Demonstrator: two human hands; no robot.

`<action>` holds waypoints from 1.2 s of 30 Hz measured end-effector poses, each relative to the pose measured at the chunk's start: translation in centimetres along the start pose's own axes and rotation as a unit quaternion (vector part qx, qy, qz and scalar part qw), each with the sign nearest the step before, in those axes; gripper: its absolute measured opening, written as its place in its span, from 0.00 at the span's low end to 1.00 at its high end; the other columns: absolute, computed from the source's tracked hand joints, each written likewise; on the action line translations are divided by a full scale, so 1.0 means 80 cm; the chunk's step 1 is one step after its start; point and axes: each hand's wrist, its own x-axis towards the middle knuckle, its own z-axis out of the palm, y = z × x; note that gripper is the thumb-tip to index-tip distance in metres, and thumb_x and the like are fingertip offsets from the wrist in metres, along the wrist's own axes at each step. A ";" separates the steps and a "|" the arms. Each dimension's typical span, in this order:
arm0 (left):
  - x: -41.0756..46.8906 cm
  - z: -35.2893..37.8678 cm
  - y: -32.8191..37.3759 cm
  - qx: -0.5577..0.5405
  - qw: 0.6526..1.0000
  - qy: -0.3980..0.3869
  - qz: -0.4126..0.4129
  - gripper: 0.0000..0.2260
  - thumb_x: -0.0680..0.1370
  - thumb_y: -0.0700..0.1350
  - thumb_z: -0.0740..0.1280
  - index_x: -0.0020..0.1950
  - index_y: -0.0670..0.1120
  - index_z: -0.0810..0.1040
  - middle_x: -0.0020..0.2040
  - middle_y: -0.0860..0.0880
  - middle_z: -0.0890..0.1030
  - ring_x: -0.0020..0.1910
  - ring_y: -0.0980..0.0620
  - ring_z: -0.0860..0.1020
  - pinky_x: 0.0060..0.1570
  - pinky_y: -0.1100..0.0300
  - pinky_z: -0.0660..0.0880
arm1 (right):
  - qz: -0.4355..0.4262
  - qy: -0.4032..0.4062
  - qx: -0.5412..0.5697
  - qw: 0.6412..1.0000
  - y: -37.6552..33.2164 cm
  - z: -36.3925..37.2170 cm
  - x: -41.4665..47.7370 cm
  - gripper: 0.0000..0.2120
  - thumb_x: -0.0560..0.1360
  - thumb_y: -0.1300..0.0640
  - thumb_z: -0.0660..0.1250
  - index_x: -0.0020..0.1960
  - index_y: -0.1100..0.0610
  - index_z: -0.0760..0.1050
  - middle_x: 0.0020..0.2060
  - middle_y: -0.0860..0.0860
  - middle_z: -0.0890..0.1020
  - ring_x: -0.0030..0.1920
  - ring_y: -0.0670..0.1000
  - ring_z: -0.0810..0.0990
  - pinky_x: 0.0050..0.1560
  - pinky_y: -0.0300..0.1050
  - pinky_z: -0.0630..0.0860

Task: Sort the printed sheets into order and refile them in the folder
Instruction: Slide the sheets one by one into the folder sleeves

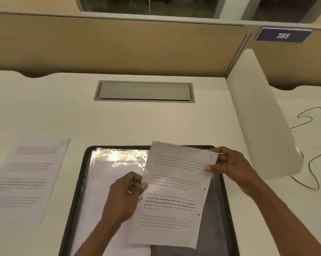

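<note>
A black folder (82,174) lies open on the white desk, with glossy plastic sleeves (119,159) holding white pages on its left half. Above the folder I hold a printed sheet (174,196) with several text paragraphs and punch holes along both side edges. My left hand (124,198) pinches its left edge at mid height. My right hand (233,169) grips its upper right corner. The sheet is tilted slightly clockwise and covers part of the folder's right half. Another printed sheet (26,180) lies flat on the desk to the left of the folder.
A grey cable hatch (145,91) is set into the desk behind the folder. A white divider panel (263,115) stands on the right, with black cables (314,163) on the neighbouring desk beyond it. A tan partition wall (119,45) runs along the back.
</note>
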 end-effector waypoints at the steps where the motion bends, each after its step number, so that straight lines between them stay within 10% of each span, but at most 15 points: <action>1: -0.002 0.013 0.005 0.002 1.000 0.005 0.001 0.05 0.81 0.48 0.74 0.47 0.49 0.81 0.39 0.55 0.86 0.37 0.56 0.84 0.36 0.63 0.76 | -0.008 -0.033 -0.053 0.998 -0.007 -0.018 0.010 0.23 0.67 0.64 0.84 0.59 0.57 0.81 0.49 0.51 0.89 0.51 0.52 0.89 0.52 0.47 0.84; 12: 0.002 0.113 0.055 -0.054 0.998 0.033 -0.013 0.06 0.80 0.44 0.75 0.45 0.47 0.80 0.39 0.49 0.86 0.39 0.51 0.86 0.41 0.53 0.84 | -0.104 -0.242 -0.429 0.864 -0.074 -0.058 0.113 0.15 0.66 0.47 0.86 0.46 0.50 0.83 0.39 0.45 0.86 0.38 0.44 0.82 0.40 0.42 0.75; 21: 0.022 0.139 0.060 0.148 0.976 0.159 -0.027 0.07 0.82 0.57 0.69 0.49 0.55 0.76 0.47 0.59 0.80 0.49 0.55 0.79 0.48 0.54 0.76 | -0.138 -0.119 -0.508 0.842 -0.111 -0.082 0.164 0.10 0.71 0.53 0.82 0.45 0.48 0.81 0.42 0.46 0.84 0.46 0.51 0.82 0.41 0.43 0.71; 28: 0.032 0.211 0.055 0.275 0.950 0.135 0.063 0.21 0.81 0.59 0.68 0.67 0.45 0.78 0.67 0.46 0.75 0.68 0.44 0.72 0.66 0.49 0.74 | -0.134 -0.010 -0.510 0.850 -0.163 -0.144 0.186 0.12 0.71 0.53 0.83 0.49 0.55 0.84 0.42 0.53 0.85 0.46 0.57 0.82 0.44 0.47 0.75; 36: 0.031 0.265 0.047 0.302 0.949 0.082 0.039 0.44 0.78 0.71 0.65 0.82 0.39 0.63 0.85 0.33 0.49 0.84 0.32 0.45 0.82 0.35 0.49 | -0.145 0.035 -0.510 0.847 -0.174 -0.161 0.200 0.11 0.73 0.53 0.81 0.41 0.48 0.78 0.38 0.47 0.79 0.46 0.58 0.78 0.45 0.47 0.69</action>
